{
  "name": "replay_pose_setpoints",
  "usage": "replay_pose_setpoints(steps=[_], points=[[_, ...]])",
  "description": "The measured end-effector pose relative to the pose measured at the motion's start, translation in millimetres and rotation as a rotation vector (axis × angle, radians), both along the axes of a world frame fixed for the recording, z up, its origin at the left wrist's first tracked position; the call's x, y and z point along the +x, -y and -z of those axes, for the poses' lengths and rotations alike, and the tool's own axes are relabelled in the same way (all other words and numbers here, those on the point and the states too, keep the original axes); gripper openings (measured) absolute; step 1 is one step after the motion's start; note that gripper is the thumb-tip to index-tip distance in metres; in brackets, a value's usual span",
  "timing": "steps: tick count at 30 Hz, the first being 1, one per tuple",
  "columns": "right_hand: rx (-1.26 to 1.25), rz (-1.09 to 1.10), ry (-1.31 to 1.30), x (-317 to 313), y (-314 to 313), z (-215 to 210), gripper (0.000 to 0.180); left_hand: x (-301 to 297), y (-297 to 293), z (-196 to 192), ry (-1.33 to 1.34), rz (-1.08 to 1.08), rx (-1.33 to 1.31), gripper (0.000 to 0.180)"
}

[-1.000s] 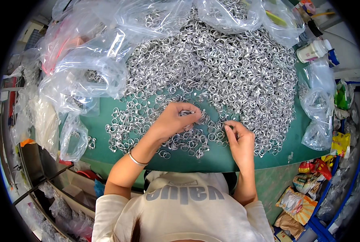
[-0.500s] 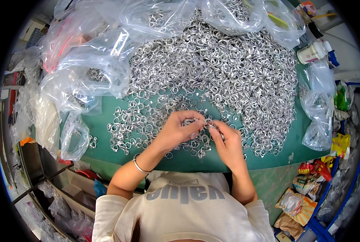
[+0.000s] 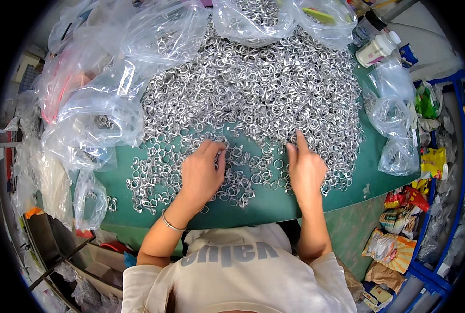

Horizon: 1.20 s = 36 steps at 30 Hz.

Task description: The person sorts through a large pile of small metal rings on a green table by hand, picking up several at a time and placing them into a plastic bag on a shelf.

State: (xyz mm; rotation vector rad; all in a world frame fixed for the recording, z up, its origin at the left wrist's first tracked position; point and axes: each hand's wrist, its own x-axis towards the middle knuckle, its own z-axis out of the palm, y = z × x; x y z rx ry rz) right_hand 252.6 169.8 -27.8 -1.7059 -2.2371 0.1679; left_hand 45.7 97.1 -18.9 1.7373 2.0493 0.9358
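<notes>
A large heap of silver metal rings [image 3: 274,88] covers the far part of the green table [image 3: 269,206], with looser rings spread nearer me. My left hand [image 3: 202,169] is low over the loose rings left of centre, fingers curled toward the thumb around a few rings that partly show in the gap. To the right, my right hand [image 3: 306,169] reaches to the near edge of the heap. Its index finger is stretched out and its thumb stands apart, with no ring visible between them. The other fingers of that hand are folded under.
Clear plastic bags [image 3: 105,112], some with rings inside, crowd the left side; others lie along the far edge. A white bottle [image 3: 377,49] and a knotted plastic bag [image 3: 394,120] are at the right. Below the table's right edge are colourful packets [image 3: 389,249] by a blue rack [image 3: 429,279].
My hands, which met over a ring at the centre, have come apart. The right is now at the heap with its finger extended; the left has turned down over loose rings. The view has shifted.
</notes>
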Motion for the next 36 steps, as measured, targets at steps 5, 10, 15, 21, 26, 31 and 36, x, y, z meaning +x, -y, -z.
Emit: replay_pose_setpoints(steps=[5,10,15,21,26,31,36], points=[[-0.103,-0.144,0.064,-14,23,5,0.049,24,-27,-15,-0.078,0.16,0.009,0.029],[-0.251,-0.256,-0.141,-5,35,-13,0.03,43,-71,-1,-0.311,0.46,-0.106,0.043],[-0.243,-0.085,-0.286,11,19,-16,0.03,31,-37,-6,-0.383,0.45,-0.213,0.043],[-0.214,-0.169,-0.057,-4,25,-13,0.036,7,-16,-16,-0.307,0.318,-0.289,0.036],[-0.293,-0.243,-0.457,17,27,-7,0.019,-4,-6,-22,-0.251,0.215,-0.28,0.028],[-0.172,-0.079,-0.19,10,21,-14,0.019,-4,0,-27,-0.255,0.221,-0.288,0.024],[-0.068,-0.078,-0.185,5,17,0,0.013,4,6,-18,-0.142,0.244,-0.177,0.028]])
